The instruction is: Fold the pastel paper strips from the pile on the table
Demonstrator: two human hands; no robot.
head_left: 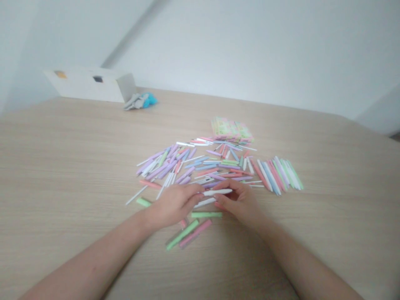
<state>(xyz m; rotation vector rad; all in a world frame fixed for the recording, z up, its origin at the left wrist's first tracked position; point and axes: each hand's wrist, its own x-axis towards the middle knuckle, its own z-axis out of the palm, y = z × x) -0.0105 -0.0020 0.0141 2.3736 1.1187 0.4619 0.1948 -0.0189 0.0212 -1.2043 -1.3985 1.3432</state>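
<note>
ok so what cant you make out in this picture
All in the head view:
- Left end of the white pen: hidden by the left hand.
- Whether the right hand presses on that pen: too blurred.
- Lower pens in the pile: covered by those on top.
- Print on the stack: too small and blurred.
- What the grey-and-blue bundle is: too blurred.
- Upper arms: cut off by the bottom edge.

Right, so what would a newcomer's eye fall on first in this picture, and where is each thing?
Probably the scatter of pastel pens mid-picture, with the left hand and right hand holding a white pen at its near side. Next, the neat row of pens to the right and the green-and-pink stack behind the scatter. Farther back on the left stands a white box.
</note>
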